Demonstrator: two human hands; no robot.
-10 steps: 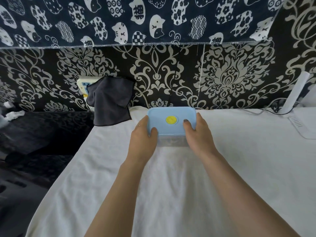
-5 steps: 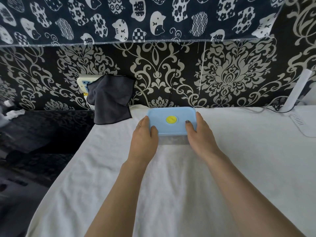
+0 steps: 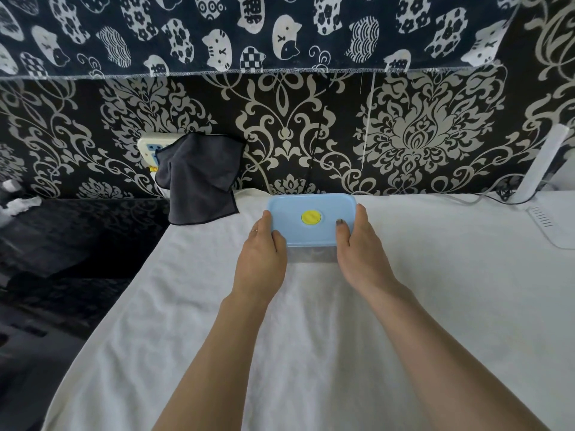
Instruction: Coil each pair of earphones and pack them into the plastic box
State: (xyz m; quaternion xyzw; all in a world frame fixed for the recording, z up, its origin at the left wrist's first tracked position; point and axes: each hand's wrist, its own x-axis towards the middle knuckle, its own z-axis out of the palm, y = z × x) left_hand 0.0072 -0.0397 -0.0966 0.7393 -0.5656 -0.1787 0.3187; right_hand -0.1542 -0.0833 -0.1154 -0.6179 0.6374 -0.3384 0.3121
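1. White towelling cloth [image 3: 311,337] covers the work surface, with black-and-cream damask wallpaper [image 3: 311,135] behind it; on that cloth, near its far edge, sits the plastic box [image 3: 311,255], clear-walled and closed with a light blue lid [image 3: 295,219].
2. Left hand [image 3: 259,259] grips the box's left end; its thumb lies curled over the lid's near left corner and its fingers wrap down the side, one of them bearing a ring.
3. Right hand [image 3: 362,253] grips the right end in mirror fashion; the thumb presses on the lid's top near the right edge, the fingers curl round the side wall.
4. Round yellow button [image 3: 310,217] sits at the lid's centre, between the two thumbs; what lies inside the box cannot be made out through the wall.
5. Dark grey cloth [image 3: 199,178] hangs to the left of the box, draped over a white power strip [image 3: 151,146]; a white bar-shaped device [image 3: 541,163] leans at the far right with cables trailing beside it.
6. Navy fabric printed with white cats [image 3: 280,32] runs across the top.
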